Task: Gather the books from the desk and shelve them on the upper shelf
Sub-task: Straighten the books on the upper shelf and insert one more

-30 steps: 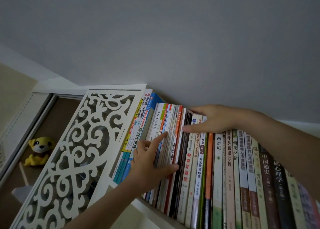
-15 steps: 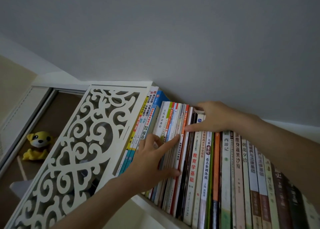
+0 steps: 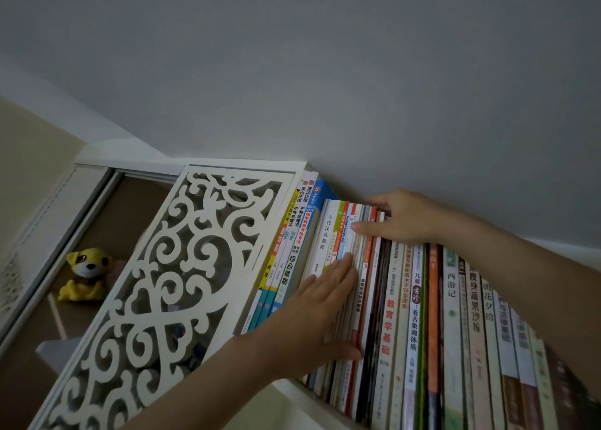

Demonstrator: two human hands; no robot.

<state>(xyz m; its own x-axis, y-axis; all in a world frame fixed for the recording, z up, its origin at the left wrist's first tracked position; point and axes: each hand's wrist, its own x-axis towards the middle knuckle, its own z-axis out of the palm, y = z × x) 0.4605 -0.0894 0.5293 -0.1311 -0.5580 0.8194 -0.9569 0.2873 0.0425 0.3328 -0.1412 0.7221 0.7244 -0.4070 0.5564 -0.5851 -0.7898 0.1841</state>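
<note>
A long row of books (image 3: 452,312) stands upright on the upper shelf (image 3: 292,387), spines facing me. A batch of thin books (image 3: 348,234) with white, red and blue spines sits near the row's left end. My left hand (image 3: 315,312) lies flat, fingers together, against the spines of these thin books. My right hand (image 3: 400,218) rests on the top edges of the same books, thumb stretched left across the spines. Neither hand grips a book. The desk is out of view.
A white carved fretwork panel (image 3: 162,286) closes the shelf's left end, with taller books (image 3: 292,250) leaning beside it. A yellow plush dog (image 3: 86,273) sits on a brown ledge at left. The grey ceiling (image 3: 325,72) is close above.
My left hand flattened and slid up the thin books' spines. My right hand's thumb reached further left over their tops. The thin books now stand more even with the row.
</note>
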